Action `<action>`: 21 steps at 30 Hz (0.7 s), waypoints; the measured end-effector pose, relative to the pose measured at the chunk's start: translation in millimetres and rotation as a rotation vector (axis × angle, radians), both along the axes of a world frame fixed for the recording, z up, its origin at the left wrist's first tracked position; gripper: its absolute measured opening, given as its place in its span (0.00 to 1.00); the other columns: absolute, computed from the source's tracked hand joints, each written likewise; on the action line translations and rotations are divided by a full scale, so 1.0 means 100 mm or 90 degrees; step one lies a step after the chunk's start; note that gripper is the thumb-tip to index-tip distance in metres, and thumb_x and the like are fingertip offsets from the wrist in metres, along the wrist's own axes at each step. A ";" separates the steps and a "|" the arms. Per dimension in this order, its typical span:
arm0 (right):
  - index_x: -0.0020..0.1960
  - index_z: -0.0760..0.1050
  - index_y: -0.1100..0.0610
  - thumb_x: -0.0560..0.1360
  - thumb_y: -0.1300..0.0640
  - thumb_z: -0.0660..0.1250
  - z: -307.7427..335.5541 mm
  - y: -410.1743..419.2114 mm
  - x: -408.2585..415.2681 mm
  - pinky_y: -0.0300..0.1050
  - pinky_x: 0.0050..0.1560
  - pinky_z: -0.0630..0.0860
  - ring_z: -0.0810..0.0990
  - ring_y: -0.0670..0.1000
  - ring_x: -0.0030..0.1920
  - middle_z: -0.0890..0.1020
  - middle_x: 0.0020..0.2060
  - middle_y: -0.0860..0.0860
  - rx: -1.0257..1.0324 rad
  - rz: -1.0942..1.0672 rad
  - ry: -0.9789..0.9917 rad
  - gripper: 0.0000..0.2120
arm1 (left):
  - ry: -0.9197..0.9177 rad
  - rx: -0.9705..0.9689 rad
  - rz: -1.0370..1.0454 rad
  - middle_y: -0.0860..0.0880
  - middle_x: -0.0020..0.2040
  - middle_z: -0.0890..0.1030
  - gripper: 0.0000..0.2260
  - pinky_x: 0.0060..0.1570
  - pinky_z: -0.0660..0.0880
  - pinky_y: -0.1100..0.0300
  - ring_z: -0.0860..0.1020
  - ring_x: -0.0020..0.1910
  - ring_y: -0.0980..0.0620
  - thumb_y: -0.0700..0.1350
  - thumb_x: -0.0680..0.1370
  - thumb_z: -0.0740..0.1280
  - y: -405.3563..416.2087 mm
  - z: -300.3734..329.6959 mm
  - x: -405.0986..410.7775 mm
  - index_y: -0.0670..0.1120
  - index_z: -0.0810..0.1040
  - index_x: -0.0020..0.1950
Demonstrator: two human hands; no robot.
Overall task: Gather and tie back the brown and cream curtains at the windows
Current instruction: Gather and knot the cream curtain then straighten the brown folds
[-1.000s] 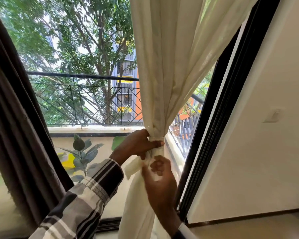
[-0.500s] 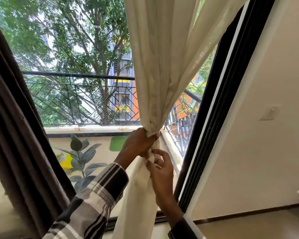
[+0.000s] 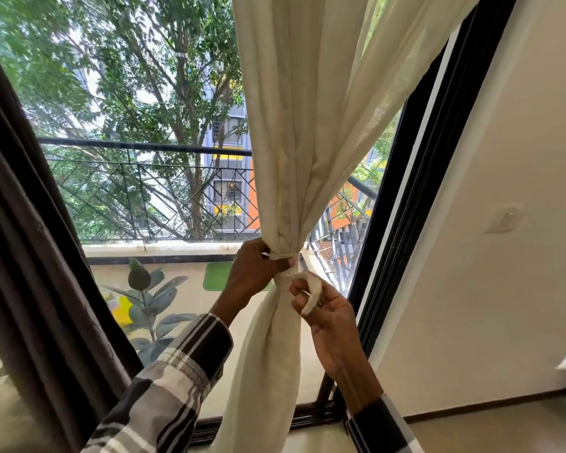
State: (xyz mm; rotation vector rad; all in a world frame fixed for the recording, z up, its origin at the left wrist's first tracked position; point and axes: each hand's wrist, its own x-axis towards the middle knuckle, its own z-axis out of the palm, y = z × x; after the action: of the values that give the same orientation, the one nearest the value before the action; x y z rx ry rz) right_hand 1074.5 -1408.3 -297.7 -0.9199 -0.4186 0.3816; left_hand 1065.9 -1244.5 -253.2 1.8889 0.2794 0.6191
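our right fingers [image 3: 303, 297] now pinch the tie [image 3: 311, 294], a loose cream strip that loops out to the right of the gathered cream curtain [image 3: 288, 158]. half a second ago that hand was tucked against the bunch; now it has drawn away with the strip end, so we judge the wrap is on and the knot or tuck is what remains. the left hand [image 3: 255, 273] keeps its grip round the bunch at the waist, thumb laid across the front just under a thin band of the tie, fingers curled behind. the left forearm reaches up from the plaid sleeve [image 3: 177, 371]; the right hand [image 3: 327, 318] sits lower, palm turned toward us. the brown curtain [image 3: 30, 256] hangs at the left edge, and we cannot tell whether it is tied.
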 end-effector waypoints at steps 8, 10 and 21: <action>0.46 0.81 0.56 0.79 0.51 0.66 0.06 0.14 0.41 0.47 0.46 0.77 0.78 0.49 0.40 0.79 0.35 0.52 -0.008 -0.152 0.061 0.10 | -0.001 -0.125 -0.105 0.45 0.51 0.84 0.14 0.44 0.81 0.54 0.82 0.50 0.46 0.42 0.72 0.75 0.04 -0.02 -0.07 0.44 0.82 0.56; 0.53 0.80 0.57 0.79 0.50 0.65 0.07 0.20 0.50 0.51 0.55 0.78 0.81 0.51 0.48 0.83 0.44 0.53 0.013 -0.108 0.074 0.11 | -0.009 -0.144 -0.134 0.45 0.51 0.84 0.12 0.45 0.82 0.55 0.83 0.49 0.46 0.40 0.73 0.74 0.02 -0.01 -0.10 0.45 0.81 0.56; 0.70 0.70 0.67 0.80 0.54 0.59 0.10 0.45 0.63 0.51 0.54 0.82 0.83 0.58 0.54 0.77 0.64 0.64 0.040 0.114 0.243 0.23 | 0.010 -0.141 -0.255 0.50 0.49 0.85 0.11 0.41 0.77 0.61 0.82 0.46 0.55 0.38 0.75 0.70 0.05 0.01 -0.22 0.45 0.81 0.57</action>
State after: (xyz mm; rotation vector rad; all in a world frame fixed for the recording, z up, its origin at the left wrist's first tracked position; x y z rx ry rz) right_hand 1137.7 -1363.7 -287.9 -0.7289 -0.1612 0.6904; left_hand 1044.0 -1239.3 -252.2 1.6716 -0.0242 0.2884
